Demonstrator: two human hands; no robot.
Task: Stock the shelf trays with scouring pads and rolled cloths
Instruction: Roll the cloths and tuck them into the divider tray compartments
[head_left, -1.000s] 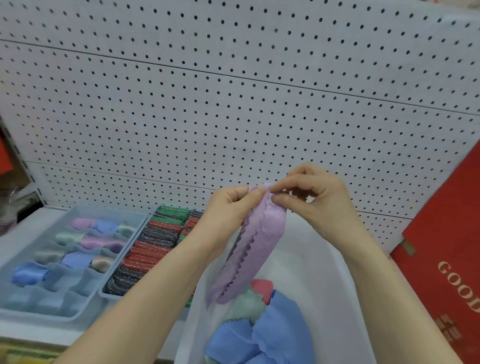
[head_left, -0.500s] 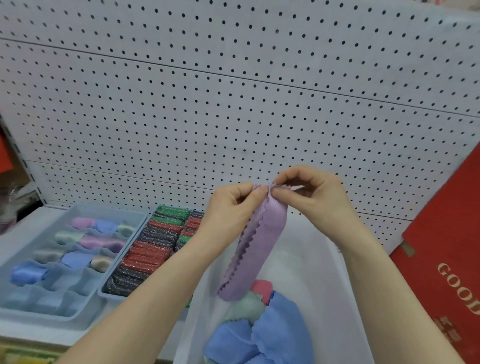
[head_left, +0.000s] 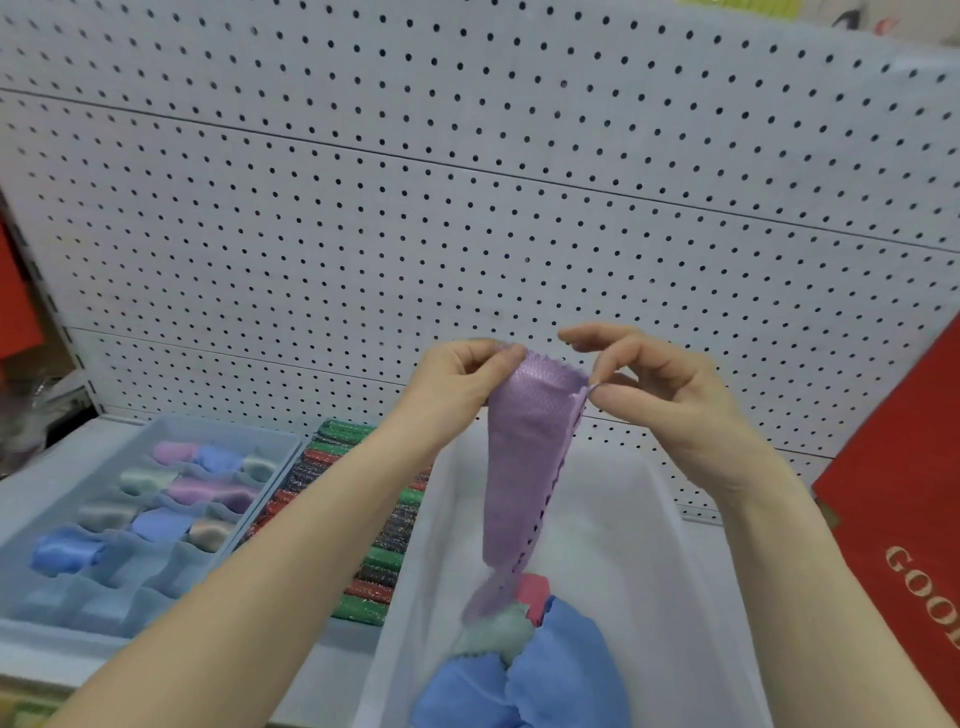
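Head cam: the white bin (head_left: 649, 519) is being kept at the shelf's front edge, probably for easy reach, with the scouring pads (head_left: 384, 525) and divided tray (head_left: 62, 467) lined up toward the left edge. The purple cloth (head_left: 524, 457) is being dangled over the bin, long axis near vertical, tail pointing down. Its top edge is being pinched by the left hand (head_left: 457, 384) and right hand (head_left: 670, 395), likely getting readied for rolling.

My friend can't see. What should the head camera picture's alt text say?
The left hand and right hand pinch the top edge of a lilac zigzag-edged cloth, hanging into a white plastic bin of loose cloths. To its left sit a blue divided tray of rolled cloths and rows of glittery scouring pads.
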